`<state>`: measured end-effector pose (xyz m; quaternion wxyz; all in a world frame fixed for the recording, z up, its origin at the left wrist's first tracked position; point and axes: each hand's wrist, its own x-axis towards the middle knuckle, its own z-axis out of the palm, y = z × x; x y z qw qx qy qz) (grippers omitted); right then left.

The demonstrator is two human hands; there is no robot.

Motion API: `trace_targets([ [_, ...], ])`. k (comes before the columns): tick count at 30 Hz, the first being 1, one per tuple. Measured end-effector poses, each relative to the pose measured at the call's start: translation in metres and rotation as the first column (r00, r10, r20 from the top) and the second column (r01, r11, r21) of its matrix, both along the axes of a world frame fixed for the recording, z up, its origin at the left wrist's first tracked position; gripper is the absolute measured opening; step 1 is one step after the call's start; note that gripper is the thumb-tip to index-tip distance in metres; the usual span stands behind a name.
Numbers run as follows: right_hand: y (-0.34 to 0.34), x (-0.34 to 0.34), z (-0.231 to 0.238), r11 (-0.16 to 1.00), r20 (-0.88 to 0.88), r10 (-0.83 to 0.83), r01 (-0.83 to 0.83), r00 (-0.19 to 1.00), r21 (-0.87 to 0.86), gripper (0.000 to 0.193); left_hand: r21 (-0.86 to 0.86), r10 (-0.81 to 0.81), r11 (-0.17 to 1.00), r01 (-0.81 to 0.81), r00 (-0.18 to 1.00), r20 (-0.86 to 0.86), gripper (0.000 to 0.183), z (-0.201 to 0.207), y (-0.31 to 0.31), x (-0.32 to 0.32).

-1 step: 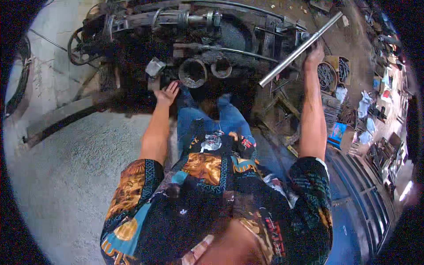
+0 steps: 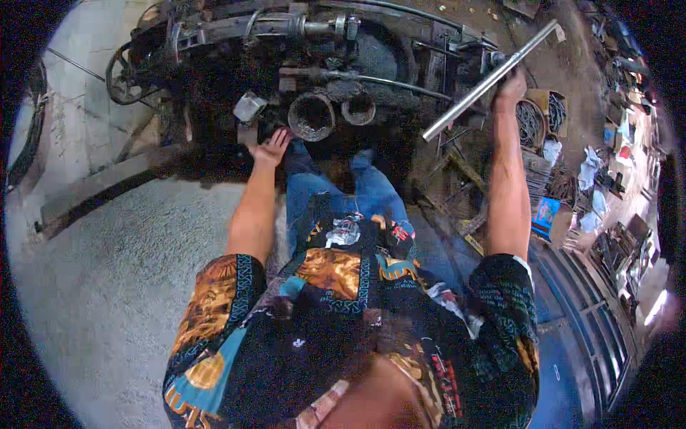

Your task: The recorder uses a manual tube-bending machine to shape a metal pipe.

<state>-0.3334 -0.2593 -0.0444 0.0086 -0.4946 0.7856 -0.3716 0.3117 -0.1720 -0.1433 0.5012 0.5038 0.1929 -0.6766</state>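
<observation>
My right hand (image 2: 510, 91) is closed around a long, shiny metal pipe (image 2: 468, 98), which slants from lower left to upper right beside the machine. The pipe's near end hangs free in front of the machine's right part. At the machine's front, my left hand (image 2: 270, 149) has its fingers stretched out, with nothing visible in it. It is just below a silvery, box-shaped metal part (image 2: 250, 107) and left of a round, hollow metal cylinder (image 2: 311, 117). Whether the fingers touch the dark machine (image 2: 214, 79) I cannot tell.
A smaller ring-shaped part (image 2: 359, 109) sits beside the cylinder. A handwheel (image 2: 123, 77) is at the machine's left. To the right are a coil of wire (image 2: 529, 123), a blue box (image 2: 545, 217), scrap, and a blue metal frame (image 2: 572, 314). Grey gravel (image 2: 143, 264) covers the left floor.
The pipe and my right hand have shifted very slightly to the right. My left hand is in nearly the same place.
</observation>
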Motion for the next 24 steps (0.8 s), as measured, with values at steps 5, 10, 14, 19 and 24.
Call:
trace_targets([
  [5,-0.025,-0.007,-0.005,0.994,0.428,0.111,-0.095,0.897,-0.057,0.053,0.013,0.461,0.882,-0.471,0.858,-0.228,0.087,-0.018,-0.017,-0.008],
  [10,-0.028,-0.017,0.003,0.987,0.741,0.158,-0.097,0.653,-0.125,0.07,0.089,0.784,0.618,-0.781,0.605,-0.138,0.063,-0.011,-0.027,-0.003],
  [14,-0.021,-0.026,-0.009,0.974,0.945,0.214,-0.125,0.247,-0.188,0.08,0.042,0.677,0.705,-0.708,0.654,-0.336,0.059,-0.02,-0.026,0.022],
  [19,-0.026,-0.042,-0.029,0.949,0.931,0.293,-0.18,0.216,-0.257,0.079,0.154,0.687,0.708,-0.689,0.723,0.072,0.066,-0.048,-0.031,0.046],
  [24,-0.031,-0.046,-0.035,0.97,0.962,0.212,-0.154,0.169,-0.187,0.071,0.087,0.814,0.58,-0.81,0.578,-0.047,0.081,-0.041,-0.027,0.054],
])
